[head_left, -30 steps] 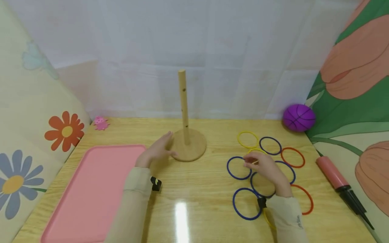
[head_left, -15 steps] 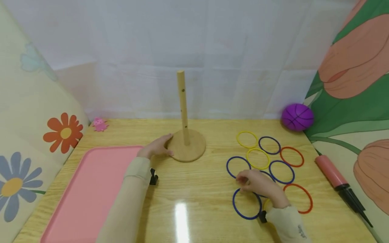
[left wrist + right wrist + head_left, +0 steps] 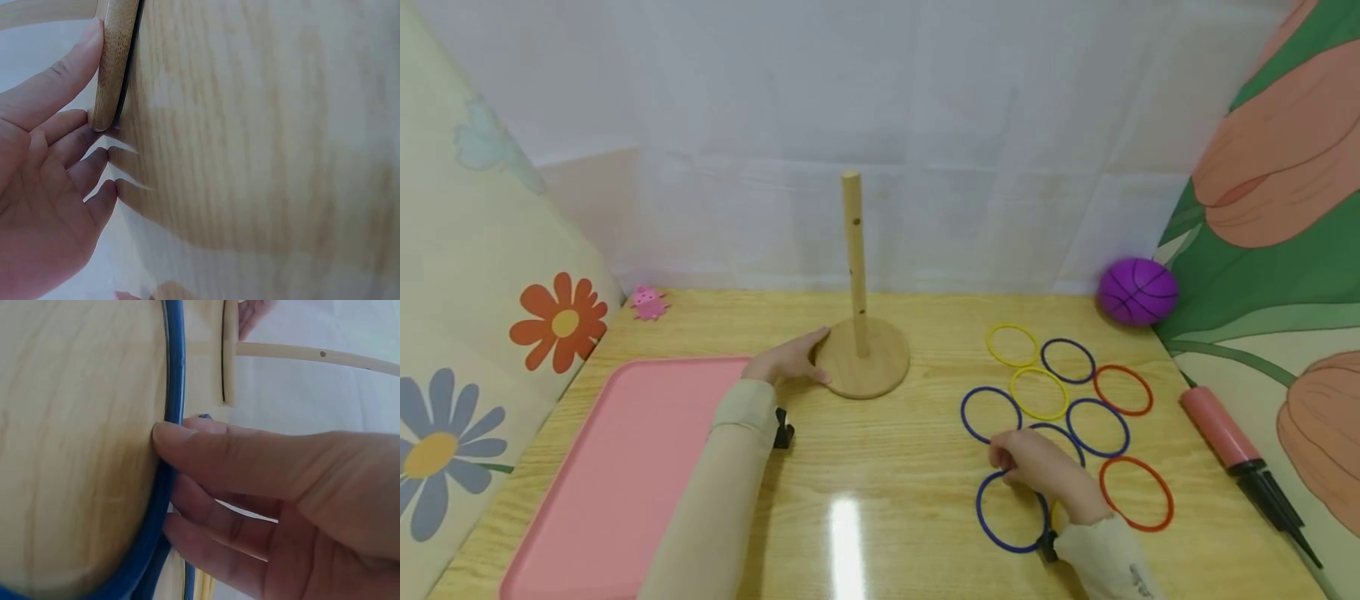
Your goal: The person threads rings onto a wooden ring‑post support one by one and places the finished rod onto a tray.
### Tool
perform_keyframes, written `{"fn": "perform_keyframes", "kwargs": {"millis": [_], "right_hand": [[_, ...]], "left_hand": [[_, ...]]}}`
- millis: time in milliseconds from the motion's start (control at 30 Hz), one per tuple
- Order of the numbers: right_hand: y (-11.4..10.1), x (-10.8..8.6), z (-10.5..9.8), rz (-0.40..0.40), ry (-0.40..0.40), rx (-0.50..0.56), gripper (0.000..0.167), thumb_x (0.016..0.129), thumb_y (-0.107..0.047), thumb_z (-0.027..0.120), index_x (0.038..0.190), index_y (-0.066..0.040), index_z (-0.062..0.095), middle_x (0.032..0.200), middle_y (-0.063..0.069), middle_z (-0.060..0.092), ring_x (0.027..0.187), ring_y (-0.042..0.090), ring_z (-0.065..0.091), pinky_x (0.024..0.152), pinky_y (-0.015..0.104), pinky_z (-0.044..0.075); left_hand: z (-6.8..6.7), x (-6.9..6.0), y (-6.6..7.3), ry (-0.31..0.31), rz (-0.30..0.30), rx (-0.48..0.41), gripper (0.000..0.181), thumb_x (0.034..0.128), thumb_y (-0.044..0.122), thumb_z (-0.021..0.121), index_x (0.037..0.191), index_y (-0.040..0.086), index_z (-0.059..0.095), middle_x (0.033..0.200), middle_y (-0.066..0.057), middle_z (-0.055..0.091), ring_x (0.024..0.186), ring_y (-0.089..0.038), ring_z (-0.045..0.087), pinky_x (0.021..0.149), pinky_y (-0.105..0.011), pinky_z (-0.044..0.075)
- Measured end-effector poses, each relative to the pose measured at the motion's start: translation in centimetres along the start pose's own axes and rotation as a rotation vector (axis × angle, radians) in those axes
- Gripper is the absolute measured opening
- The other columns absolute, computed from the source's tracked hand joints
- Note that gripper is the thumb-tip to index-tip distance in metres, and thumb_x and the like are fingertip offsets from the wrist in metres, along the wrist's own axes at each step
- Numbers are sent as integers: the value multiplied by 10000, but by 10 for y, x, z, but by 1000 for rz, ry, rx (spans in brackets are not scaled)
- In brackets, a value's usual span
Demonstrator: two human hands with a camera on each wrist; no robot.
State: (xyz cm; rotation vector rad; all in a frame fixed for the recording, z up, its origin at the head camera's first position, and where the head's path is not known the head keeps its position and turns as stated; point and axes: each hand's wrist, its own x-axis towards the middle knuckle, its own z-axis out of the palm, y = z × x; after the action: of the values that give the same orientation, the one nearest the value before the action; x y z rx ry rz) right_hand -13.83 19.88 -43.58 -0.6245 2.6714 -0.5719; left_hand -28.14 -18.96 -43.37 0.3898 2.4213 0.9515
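In the head view an upright wooden peg stand (image 3: 855, 267) has a round base. My left hand (image 3: 786, 357) holds that base at its left rim, thumb on the near side and index finger farther back. The left wrist view shows the thumb against the base's edge (image 3: 115, 69), with the other fingertips low by the tabletop. At right, my right hand (image 3: 1045, 468) pinches the far edge of the nearest blue ring (image 3: 979, 508). Close up in the right wrist view, the thumb lies over the blue ring (image 3: 175, 375) and the fingers are behind it.
Several other rings lie flat around the right hand, among them a yellow ring (image 3: 1012, 382) and a red ring (image 3: 1171, 504). A pink tray (image 3: 625, 467) is at left. A purple ball (image 3: 1138, 292), a hand pump (image 3: 1221, 427) and a small pink toy (image 3: 649, 303) sit near the edges.
My left hand has closed in on the stand's base and now holds its rim. The right hand has come down toward the near blue ring and taken its edge.
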Motion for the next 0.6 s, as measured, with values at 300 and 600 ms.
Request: {"fn": "perform_keyframes", "kwargs": {"millis": [300, 600], "right_hand": [[0, -5, 3, 1, 49, -68, 206, 760, -7, 761, 781, -160, 625, 741, -81, 590, 689, 47, 506, 624, 192, 441], [7, -8, 6, -27, 152, -53, 107, 810, -68, 741, 826, -156, 681, 786, -82, 614, 713, 27, 533, 646, 207, 467]], "left_hand": [[0, 0, 3, -5, 13, 64, 936, 881, 116, 699, 1529, -56, 46, 1583, -308, 81, 1471, -463, 80, 1227, -549, 95], [7, -6, 7, -8, 29, 104, 945, 850, 76, 719, 1512, -98, 68, 1567, -331, 103, 1460, -476, 105, 1228, -541, 96]]}}
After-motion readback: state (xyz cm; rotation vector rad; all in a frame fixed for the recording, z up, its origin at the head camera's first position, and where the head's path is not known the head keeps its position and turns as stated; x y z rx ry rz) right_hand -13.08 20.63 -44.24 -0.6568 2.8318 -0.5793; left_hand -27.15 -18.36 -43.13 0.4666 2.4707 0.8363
